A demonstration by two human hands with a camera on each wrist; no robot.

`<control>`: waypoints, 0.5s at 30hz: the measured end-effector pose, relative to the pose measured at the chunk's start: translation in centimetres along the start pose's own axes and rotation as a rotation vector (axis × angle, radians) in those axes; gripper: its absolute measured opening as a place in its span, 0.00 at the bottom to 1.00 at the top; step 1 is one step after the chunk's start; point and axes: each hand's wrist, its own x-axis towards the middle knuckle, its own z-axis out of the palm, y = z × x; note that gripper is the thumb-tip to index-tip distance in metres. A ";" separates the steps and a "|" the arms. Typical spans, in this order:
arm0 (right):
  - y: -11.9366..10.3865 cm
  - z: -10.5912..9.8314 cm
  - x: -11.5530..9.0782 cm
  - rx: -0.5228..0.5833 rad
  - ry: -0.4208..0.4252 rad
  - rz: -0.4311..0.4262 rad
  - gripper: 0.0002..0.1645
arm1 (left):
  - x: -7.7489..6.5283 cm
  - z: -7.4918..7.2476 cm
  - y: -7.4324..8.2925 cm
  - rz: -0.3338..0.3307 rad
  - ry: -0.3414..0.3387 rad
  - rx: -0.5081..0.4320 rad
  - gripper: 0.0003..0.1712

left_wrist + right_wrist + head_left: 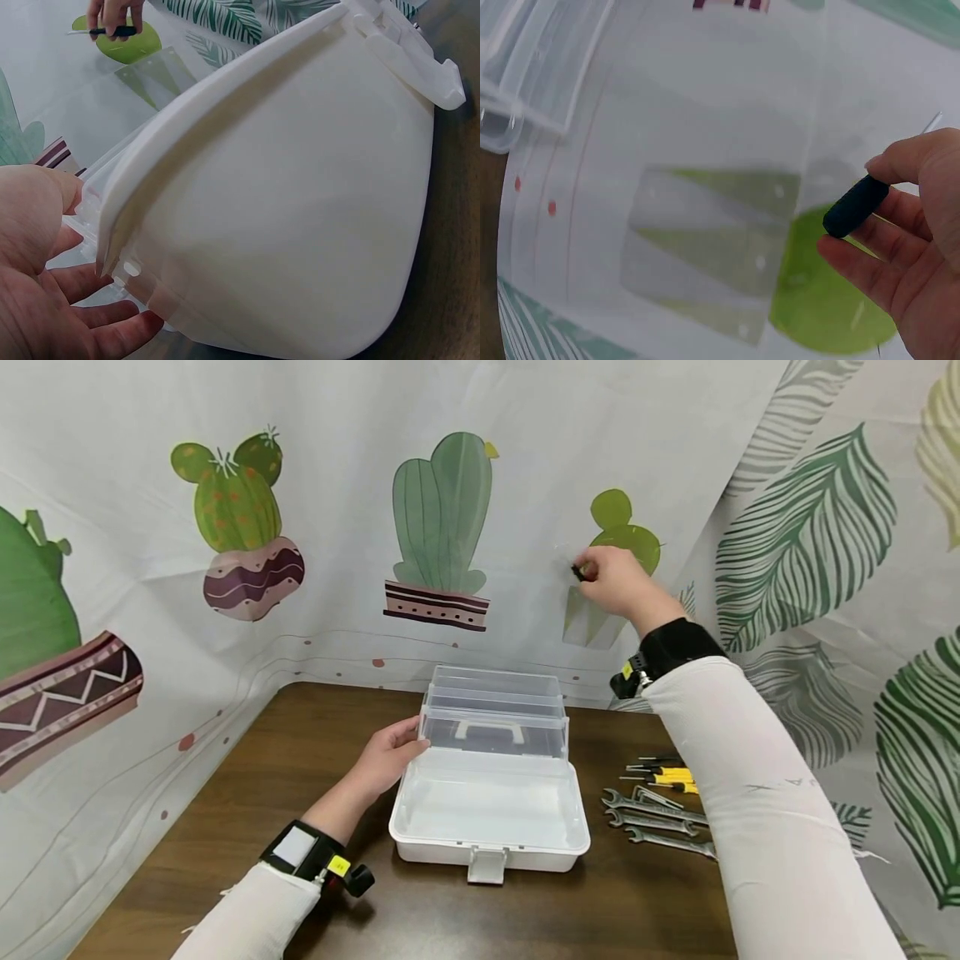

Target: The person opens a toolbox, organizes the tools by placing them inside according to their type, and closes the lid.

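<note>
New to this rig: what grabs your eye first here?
The open white toolbox at mid-table, its clear lid tipped back and the left hand holding its rear left corner. Then the right hand, raised against the backdrop and pinching a dark-handled tool. Also loud: the green cactus prints across that backdrop.

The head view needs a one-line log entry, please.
left hand: holds open toolbox; right hand: grips dark-handled tool; wrenches: on table

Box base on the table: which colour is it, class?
White; the box base shows best in the head view.
</note>
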 end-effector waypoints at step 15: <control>-3.8 8.6 0.9 -0.058 -0.189 -0.112 0.13 | 0.0 0.0 -0.1 0.022 -0.003 -0.016 0.31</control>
